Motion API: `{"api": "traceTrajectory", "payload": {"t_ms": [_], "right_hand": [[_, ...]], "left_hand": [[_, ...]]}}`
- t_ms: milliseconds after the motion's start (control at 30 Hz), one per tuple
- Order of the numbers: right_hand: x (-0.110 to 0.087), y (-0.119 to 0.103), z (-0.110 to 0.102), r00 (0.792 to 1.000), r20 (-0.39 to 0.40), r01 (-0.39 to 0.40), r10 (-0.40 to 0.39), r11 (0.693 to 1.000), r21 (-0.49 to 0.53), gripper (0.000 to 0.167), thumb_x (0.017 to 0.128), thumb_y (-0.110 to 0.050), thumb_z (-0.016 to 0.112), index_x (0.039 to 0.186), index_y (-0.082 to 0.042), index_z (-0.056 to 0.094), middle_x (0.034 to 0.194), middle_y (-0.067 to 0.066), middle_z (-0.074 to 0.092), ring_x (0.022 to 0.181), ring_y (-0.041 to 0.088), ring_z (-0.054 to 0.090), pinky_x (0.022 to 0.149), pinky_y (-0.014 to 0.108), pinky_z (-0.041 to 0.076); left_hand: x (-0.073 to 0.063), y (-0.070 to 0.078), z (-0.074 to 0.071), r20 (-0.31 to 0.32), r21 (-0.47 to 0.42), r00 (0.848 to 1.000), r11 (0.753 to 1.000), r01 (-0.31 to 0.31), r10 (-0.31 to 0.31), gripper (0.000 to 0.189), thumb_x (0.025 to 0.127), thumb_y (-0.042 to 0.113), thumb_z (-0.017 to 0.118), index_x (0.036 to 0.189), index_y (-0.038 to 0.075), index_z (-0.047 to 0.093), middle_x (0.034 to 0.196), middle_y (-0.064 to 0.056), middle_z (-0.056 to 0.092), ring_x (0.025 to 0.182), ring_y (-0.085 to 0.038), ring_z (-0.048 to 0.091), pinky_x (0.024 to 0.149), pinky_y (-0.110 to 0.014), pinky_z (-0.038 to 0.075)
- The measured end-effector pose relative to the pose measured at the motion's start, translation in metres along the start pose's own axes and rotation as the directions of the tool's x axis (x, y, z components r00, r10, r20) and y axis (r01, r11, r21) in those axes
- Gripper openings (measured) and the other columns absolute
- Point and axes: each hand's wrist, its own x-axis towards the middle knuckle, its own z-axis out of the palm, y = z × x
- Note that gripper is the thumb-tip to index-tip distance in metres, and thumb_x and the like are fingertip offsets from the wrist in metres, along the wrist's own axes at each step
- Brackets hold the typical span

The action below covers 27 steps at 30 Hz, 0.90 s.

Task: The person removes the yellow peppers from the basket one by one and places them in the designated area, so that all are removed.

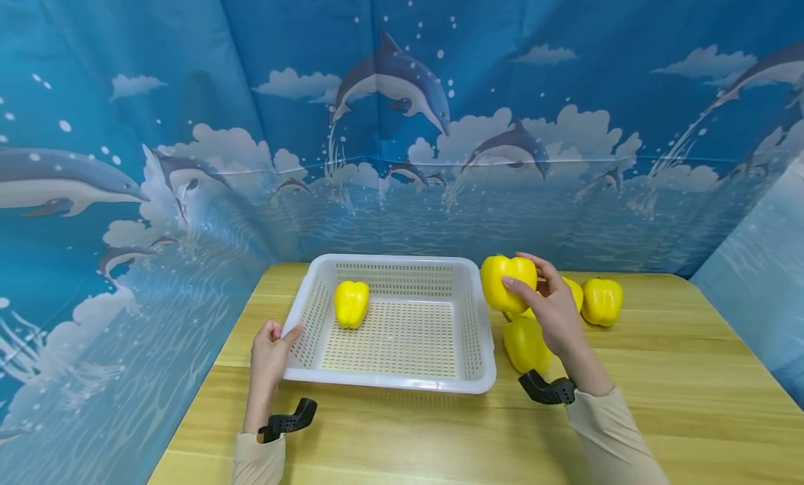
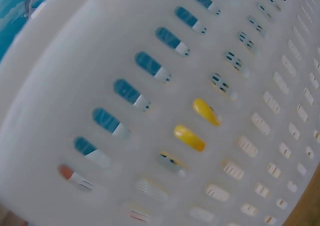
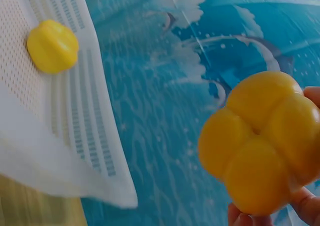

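Note:
My right hand (image 1: 554, 309) grips a yellow bell pepper (image 1: 506, 282), raised just beyond the right rim of a white plastic basket (image 1: 391, 385). In the right wrist view the lobed bottom of that held pepper (image 3: 255, 141) faces the camera, with fingertips around it. With thumb and fingers my left hand (image 1: 270, 352) holds the basket's left rim. A single yellow pepper (image 1: 352, 304) lies inside the basket, toward its left side. Close up in the left wrist view is the slotted basket wall (image 2: 120, 151); yellow shows through two slots.
Beneath the right hand a yellow pepper (image 1: 526, 344) rests on the wooden table (image 1: 678, 359). Another pepper (image 1: 601, 302) sits farther right, with more partly hidden behind the hand. A blue dolphin-print curtain (image 1: 389, 213) hangs behind the table.

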Motion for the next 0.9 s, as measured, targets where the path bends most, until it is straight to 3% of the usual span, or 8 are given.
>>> {"api": "traceTrajectory", "payload": {"t_ms": [233,333,433,600,767,900], "right_hand": [[-0.009,0.017,-0.036,0.998,-0.047,-0.028,0.032,0.997,0.066,0.054,0.09,-0.024,0.067,0.139,-0.02,0.046,0.117,0.001,0.041,0.087,0.013,0.049,0.067,0.019,0.048],[-0.012,0.028,-0.05,0.995,-0.074,-0.055,0.06,0.997,0.058,0.055,0.09,-0.024,0.066,0.14,-0.017,0.044,0.116,-0.002,0.042,0.09,0.013,0.049,0.069,0.018,0.048],[-0.014,0.038,-0.063,0.99,-0.095,-0.107,0.105,0.994,-0.012,0.062,0.091,-0.029,0.064,0.144,-0.011,0.037,0.116,-0.003,0.041,0.091,0.011,0.048,0.071,0.016,0.047],[-0.019,0.055,-0.079,0.973,-0.117,-0.209,0.197,0.972,-0.107,0.078,0.092,-0.038,0.061,0.149,-0.003,0.02,0.122,0.002,0.037,0.092,0.007,0.045,0.072,0.015,0.046],[-0.022,0.07,-0.089,0.966,-0.112,-0.247,0.234,0.96,-0.131,0.081,0.092,-0.041,0.058,0.148,0.001,0.018,0.127,0.008,0.035,0.094,0.004,0.045,0.073,0.014,0.045],[-0.024,0.079,-0.094,0.955,-0.105,-0.291,0.277,0.944,-0.158,0.084,0.092,-0.047,0.055,0.148,0.001,0.016,0.14,0.018,0.029,0.104,0.013,0.043,0.074,0.014,0.042]], "left_hand": [[0.0,0.001,-0.001,0.0,0.012,1.0,1.0,0.006,-0.006,0.036,0.09,0.022,0.065,0.082,0.008,0.033,0.082,-0.011,0.041,0.072,-0.022,0.05,0.053,-0.024,0.033],[0.0,0.001,-0.002,-0.002,0.012,1.0,1.0,0.002,-0.002,0.036,0.09,0.022,0.066,0.082,0.008,0.033,0.079,-0.011,0.037,0.072,-0.022,0.049,0.053,-0.024,0.032],[0.0,0.0,-0.002,-0.007,0.015,1.0,1.0,-0.003,0.004,0.037,0.089,0.021,0.066,0.081,0.008,0.033,0.077,-0.01,0.034,0.071,-0.022,0.047,0.054,-0.025,0.03],[0.001,-0.001,-0.002,-0.001,0.022,1.0,1.0,-0.001,0.001,0.037,0.09,0.023,0.066,0.082,0.008,0.032,0.078,-0.011,0.036,0.071,-0.022,0.049,0.053,-0.025,0.031],[0.001,-0.001,-0.002,0.002,0.017,1.0,1.0,0.006,-0.006,0.037,0.09,0.023,0.065,0.082,0.008,0.032,0.079,-0.011,0.039,0.071,-0.022,0.05,0.053,-0.025,0.032],[0.002,0.0,-0.001,-0.001,0.015,1.0,1.0,0.006,-0.006,0.037,0.09,0.023,0.065,0.083,0.006,0.033,0.079,-0.011,0.039,0.071,-0.021,0.049,0.053,-0.025,0.032]]}}
